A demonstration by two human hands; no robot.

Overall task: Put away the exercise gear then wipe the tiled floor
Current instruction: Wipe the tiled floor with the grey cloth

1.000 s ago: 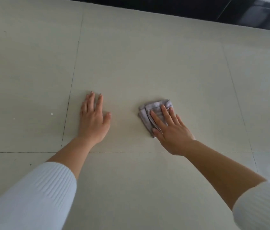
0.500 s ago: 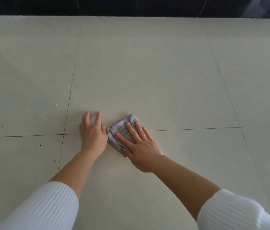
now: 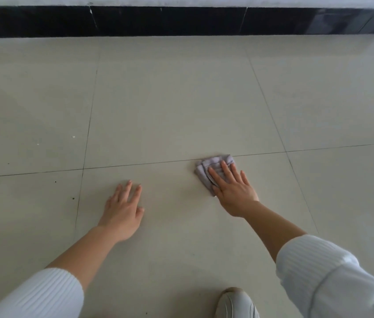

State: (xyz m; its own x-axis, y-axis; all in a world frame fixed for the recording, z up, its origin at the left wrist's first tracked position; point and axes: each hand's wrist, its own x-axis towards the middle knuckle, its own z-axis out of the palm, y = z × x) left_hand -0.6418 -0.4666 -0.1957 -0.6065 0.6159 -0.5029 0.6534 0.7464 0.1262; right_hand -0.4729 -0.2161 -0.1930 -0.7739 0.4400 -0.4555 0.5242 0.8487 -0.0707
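A folded grey-lilac cloth lies flat on the pale tiled floor, just below a grout line. My right hand presses it down with straight, spread fingers, covering its near half. My left hand rests flat on the bare tile to the left of the cloth, fingers straight, well apart from it and holding nothing. No exercise gear is in view.
A black skirting band runs along the wall at the far edge of the floor. A white shoe shows at the bottom. Small white and dark specks dot the tiles on the left.
My right hand has slid the cloth to the right, away from my left hand, which it was touching half a second ago. The view has pulled back, so the skirting and the shoe show.
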